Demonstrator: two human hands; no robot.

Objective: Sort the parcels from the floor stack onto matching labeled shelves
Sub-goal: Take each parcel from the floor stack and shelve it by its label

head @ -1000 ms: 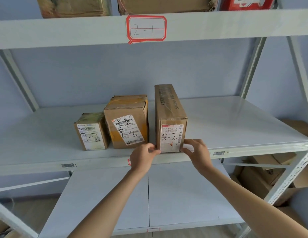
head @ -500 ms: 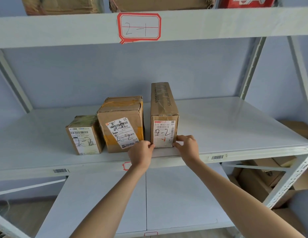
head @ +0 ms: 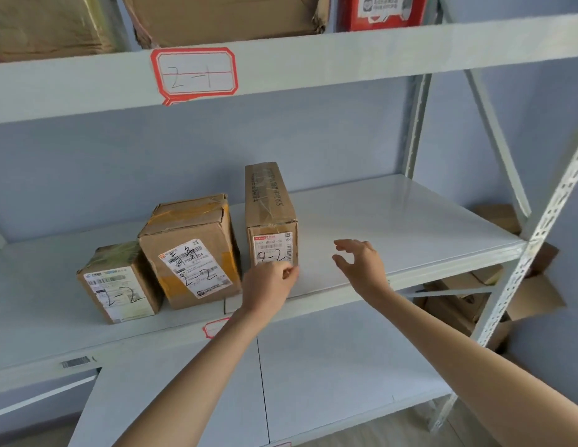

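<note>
A: Parcels, where are they, biggest thing first?
B: Middle shelf point(head: 394, 221) carries all 3, in a row twd its front edge. Shelf beam above has a red-bordered tag point(head: 194, 72) reading 2-1. Mid-size carton point(head: 192, 250) sits in the centre of the row, label marked 2-2, yellow tape on its side. Tall narrow parcel point(head: 270, 217) stands just right of it, long side running back twd the wall, front label 2-2. Small box point(head: 119, 282) is leftmost, just beside the carton, also 2-2.
A: Hands?
B: Both arms reach up from the bottom of view. Left hand point(head: 268, 285) is at the tall parcel's lower front corner, fingers curled, fingertips against the label edge; can't tell if it really pinches or only touches. Right hand point(head: 361, 262) hovers over bare shelf, right of the tall parcel and apart from it, fingers spread and loosely bent, holding nothing.
A: Anything else?
B: More cartons on the top shelf, plus a red package point(head: 382, 11) at the right.
</note>
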